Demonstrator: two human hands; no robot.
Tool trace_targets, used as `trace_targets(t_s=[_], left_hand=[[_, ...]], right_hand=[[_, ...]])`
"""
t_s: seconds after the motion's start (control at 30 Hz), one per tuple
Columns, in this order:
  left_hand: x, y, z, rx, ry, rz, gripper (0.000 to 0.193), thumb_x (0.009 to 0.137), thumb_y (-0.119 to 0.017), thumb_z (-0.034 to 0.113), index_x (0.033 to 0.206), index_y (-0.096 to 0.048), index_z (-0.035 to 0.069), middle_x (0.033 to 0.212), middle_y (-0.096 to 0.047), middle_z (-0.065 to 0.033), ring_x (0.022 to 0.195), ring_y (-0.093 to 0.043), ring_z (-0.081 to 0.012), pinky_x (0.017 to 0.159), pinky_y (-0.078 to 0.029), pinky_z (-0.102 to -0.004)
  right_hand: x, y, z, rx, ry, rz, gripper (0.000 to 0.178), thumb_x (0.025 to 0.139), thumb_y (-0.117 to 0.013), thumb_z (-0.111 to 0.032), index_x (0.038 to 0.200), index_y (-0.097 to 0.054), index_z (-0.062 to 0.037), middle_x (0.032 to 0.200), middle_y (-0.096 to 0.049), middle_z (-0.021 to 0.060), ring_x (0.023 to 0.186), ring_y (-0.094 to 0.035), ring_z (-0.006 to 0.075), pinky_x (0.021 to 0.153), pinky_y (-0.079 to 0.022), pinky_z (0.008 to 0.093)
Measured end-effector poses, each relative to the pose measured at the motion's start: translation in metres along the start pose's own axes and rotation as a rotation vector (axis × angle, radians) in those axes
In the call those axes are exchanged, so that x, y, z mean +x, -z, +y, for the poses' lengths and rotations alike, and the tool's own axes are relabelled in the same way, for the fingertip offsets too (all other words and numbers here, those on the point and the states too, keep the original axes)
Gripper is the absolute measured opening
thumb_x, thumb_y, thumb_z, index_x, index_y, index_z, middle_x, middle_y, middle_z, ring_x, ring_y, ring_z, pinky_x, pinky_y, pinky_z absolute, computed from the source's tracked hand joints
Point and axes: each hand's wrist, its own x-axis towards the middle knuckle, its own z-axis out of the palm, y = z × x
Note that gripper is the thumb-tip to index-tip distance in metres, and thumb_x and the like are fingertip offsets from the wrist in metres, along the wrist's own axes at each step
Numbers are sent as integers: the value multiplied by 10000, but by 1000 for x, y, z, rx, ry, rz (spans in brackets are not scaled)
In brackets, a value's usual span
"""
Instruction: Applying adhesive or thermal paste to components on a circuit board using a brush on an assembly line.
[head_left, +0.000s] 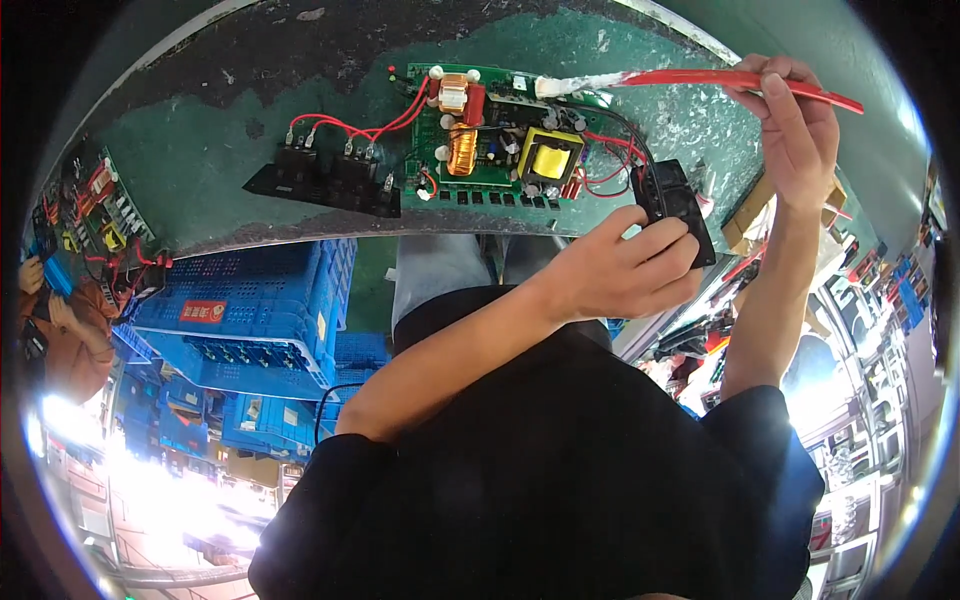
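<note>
A green circuit board (425, 150) lies on the worktable, with copper coils and a yellow-wrapped transformer (551, 157) standing on it. In my right hand (797, 140), closed on its red handle, is a long brush (690, 77). Its white-smeared end reaches left over the board's far right edge; whether it touches is hard to tell. My left hand (630, 265) has its fingers curled on the near edge of a black panel (682, 205) right of the board. Red and black wires run between panel and board. Red wires also link the board to a black socket panel (325, 180) on the left.
The green tabletop (210, 130) is worn and curves toward its rim. Blue plastic crates (240, 300) stand stacked below its near edge, left of my legs. At the far left, another person's hands (62, 312) are near more circuit boards (105, 215). A cardboard box (750, 215) sits behind my right forearm.
</note>
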Motion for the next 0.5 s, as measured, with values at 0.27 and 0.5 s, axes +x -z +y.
trace_targets(t_s=[0.27, 0.5], left_hand=[[-1, 0, 0, -1, -3, 0, 159, 755, -629, 177, 901, -567, 189, 989, -514, 9, 1027, -510, -158, 792, -433, -331], [1, -1, 0, -8, -9, 2, 170, 746, -643, 168, 898, -573, 197, 1003, -533, 3, 1008, -530, -163, 775, -436, -328]], right_hand=[[3, -10, -3, 23, 55, 20, 197, 956, -455, -57, 1098, -512, 68, 1091, -576, 204, 996, -618, 246, 904, -531, 366], [-3, -13, -6, -35, 35, 166, 189, 952, -499, -88, 1057, -544, 63, 963, -629, 165, 853, -653, 207, 800, -555, 322]])
